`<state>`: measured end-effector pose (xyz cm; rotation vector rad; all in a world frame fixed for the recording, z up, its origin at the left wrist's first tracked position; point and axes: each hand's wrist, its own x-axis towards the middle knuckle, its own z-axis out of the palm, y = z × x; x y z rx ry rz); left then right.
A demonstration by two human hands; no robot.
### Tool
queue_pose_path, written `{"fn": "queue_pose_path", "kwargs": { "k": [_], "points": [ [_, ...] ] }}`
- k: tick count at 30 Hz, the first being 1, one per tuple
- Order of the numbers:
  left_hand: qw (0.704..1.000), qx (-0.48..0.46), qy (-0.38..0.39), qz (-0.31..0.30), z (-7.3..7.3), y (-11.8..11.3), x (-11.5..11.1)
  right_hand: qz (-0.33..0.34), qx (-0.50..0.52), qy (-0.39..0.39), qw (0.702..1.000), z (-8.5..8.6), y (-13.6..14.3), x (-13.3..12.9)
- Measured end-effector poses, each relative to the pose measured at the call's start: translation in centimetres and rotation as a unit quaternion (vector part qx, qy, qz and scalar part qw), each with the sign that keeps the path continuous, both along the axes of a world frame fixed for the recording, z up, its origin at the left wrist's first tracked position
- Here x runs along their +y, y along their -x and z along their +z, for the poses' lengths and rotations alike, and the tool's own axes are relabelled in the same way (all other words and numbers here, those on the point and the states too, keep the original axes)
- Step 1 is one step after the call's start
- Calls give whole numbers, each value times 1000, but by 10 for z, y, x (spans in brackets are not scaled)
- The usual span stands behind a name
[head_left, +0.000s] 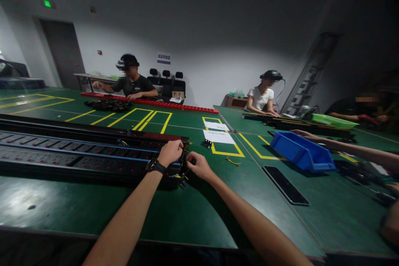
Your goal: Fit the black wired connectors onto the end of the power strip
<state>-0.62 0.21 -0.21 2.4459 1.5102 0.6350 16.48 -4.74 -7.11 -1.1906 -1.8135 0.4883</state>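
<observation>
Long black strips with rows of sockets and blue lines (pixel 106 152) lie on the green table, reaching in from the left. My left hand (pixel 171 152), with a black watch on the wrist, is bent closed over their right end. Just right of it, my right hand (pixel 197 165) has its fingers pinched together beside thin wires (pixel 183 176) at that end. What either hand grips is too small and dark to make out. A small black part (pixel 207 144) and a short yellow wire (pixel 232 161) lie beyond my right hand.
White papers (pixel 220 136) lie ahead. To the right are a dark flat panel (pixel 285 185) and a blue bin (pixel 301 151), with another person's arm reaching beside it. A long red rack (pixel 183 106) and a dark pile (pixel 109 104) are across the table, where people sit.
</observation>
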Motion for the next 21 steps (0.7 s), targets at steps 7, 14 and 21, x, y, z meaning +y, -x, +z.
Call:
{"fn": "queue_pose_path", "kwargs": {
  "k": [7,14,21],
  "points": [
    [1000,2,-5,-1,0,0,0,-11,-18,3,1000,3,1,-1],
    [1000,5,-2,0,1,0,-1,-20,-33,6,999,4,2,-2],
    [1000,5,-5,2,1,0,-2,-19,-20,17,999,2,1,1]
  ]
}}
